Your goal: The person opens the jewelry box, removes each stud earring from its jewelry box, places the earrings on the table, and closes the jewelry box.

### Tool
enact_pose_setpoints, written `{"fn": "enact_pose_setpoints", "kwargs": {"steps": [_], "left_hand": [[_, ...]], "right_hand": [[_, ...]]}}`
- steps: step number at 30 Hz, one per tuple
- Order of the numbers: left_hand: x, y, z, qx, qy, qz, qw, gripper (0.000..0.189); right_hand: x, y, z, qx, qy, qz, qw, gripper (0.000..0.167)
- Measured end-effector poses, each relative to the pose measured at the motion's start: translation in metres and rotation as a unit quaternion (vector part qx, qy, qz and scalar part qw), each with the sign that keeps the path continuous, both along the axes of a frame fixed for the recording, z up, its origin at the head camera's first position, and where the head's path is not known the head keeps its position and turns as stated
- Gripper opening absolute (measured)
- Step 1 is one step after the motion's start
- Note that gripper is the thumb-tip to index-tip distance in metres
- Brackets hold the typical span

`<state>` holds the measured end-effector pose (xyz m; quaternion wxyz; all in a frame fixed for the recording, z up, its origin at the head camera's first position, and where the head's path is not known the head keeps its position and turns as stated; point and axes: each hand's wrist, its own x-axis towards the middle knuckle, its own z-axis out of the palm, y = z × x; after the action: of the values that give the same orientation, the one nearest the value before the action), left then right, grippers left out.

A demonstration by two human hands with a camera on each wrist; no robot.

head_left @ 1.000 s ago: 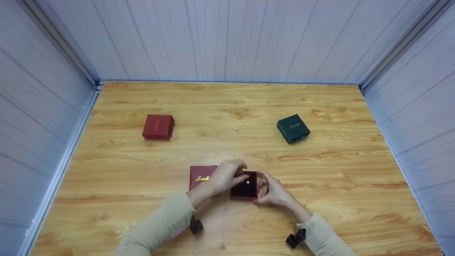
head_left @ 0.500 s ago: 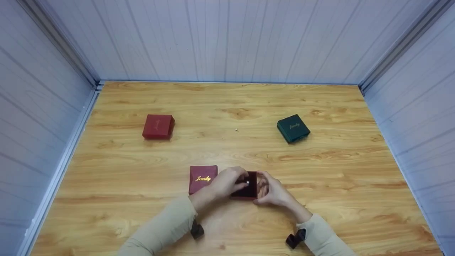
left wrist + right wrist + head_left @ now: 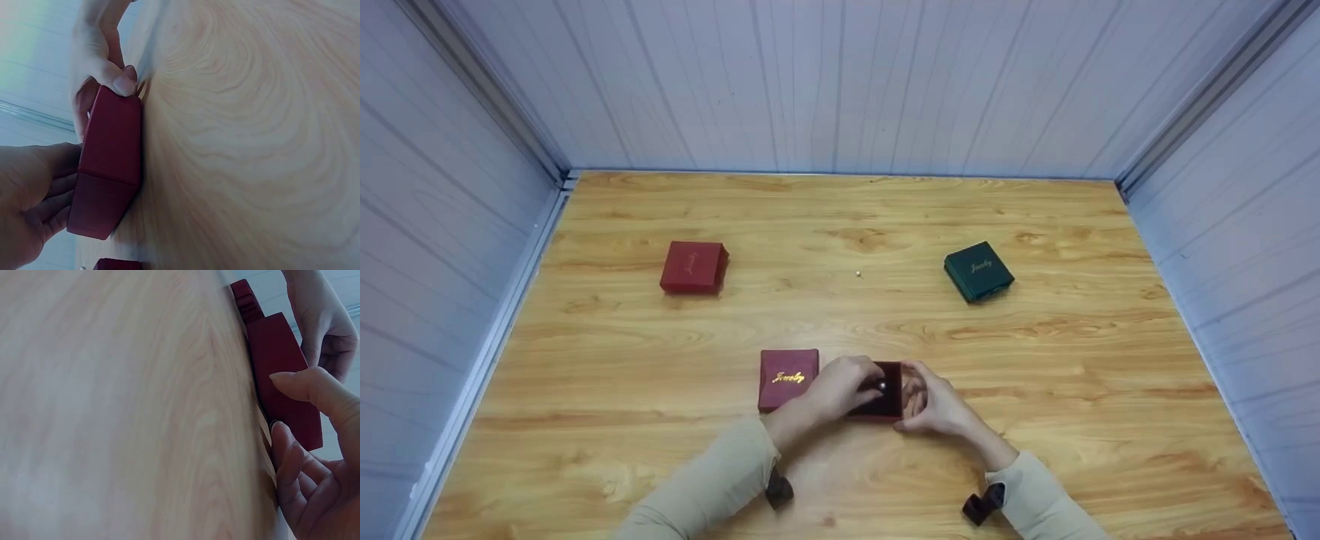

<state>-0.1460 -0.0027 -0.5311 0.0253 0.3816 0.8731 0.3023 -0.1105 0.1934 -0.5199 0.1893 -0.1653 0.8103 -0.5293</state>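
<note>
An open dark-red jewelry box [image 3: 877,414], dark inside, stands near the table's front middle. My right hand [image 3: 941,405] holds its right side, the thumb [image 3: 295,384] on its front wall. From the left, my left hand [image 3: 840,386] reaches over the box with thumb and forefinger curled at a small shiny pearl-like piece [image 3: 883,385] inside; they seem to pinch it. The piece's mount is hidden. Left of the box lies its apparent lid [image 3: 787,379], maroon with gold lettering. In the left wrist view the box wall [image 3: 109,138] hides the left fingertips.
At the back left lies a closed red box [image 3: 694,268]. A closed green box [image 3: 979,271] lies back right, turned at an angle. Between them a tiny pearl-like stud [image 3: 859,274] rests on the wooden table [image 3: 840,210]. Pale panels [image 3: 840,82] wall the table behind and at both sides.
My left hand has come down and slightly nearer into the box, its fingertips closing in at the shiny piece; more of the lid now shows. The right hand and box have stayed put.
</note>
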Motion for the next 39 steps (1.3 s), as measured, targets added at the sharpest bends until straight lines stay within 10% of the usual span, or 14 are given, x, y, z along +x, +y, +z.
{"fn": "enact_pose_setpoints", "kwargs": {"steps": [17,39], "left_hand": [[0.0004,0.0041,-0.0104,-0.019,0.092,0.01,0.9956,0.01],[0.0016,0.005,-0.0079,-0.008,0.083,0.027,0.9962,0.008]], "right_hand": [[0.0008,-0.0003,0.0002,0.008,0.005,-0.002,1.0,0.08],[0.0015,0.0001,0.0002,0.0,0.006,-0.002,1.0,0.077]]}}
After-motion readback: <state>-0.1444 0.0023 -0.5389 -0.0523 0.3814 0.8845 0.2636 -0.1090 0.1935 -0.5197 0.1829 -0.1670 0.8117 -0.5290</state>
